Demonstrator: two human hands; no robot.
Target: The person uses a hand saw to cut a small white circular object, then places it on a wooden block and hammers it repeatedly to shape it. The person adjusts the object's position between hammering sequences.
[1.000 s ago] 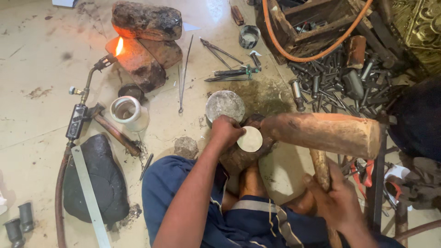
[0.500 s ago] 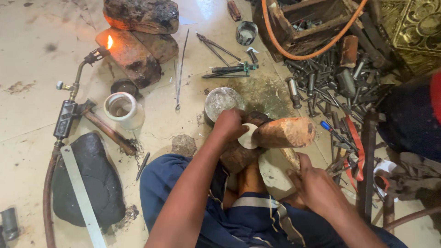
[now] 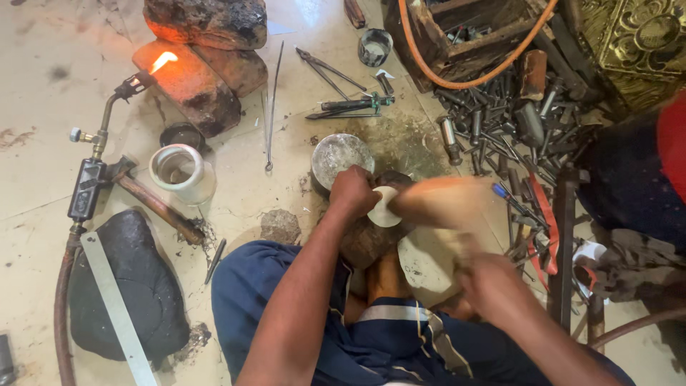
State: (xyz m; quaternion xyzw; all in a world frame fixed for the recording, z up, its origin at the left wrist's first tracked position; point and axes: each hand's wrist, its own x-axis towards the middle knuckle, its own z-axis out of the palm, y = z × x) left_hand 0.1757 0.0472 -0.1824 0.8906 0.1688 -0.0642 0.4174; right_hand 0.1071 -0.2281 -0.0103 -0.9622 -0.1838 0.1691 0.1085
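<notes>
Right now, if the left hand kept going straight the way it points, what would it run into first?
The left hand points up and away from the body, pinching the small white disc. Straight ahead, the first thing it would likely meet is the round grey metal bowl on the floor just beyond its knuckles, though depth is hard to judge.

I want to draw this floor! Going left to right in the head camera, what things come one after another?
Lit torch → white cup → left hand holding a pale disc → blurred wooden mallet → pile of metal punches.
</notes>
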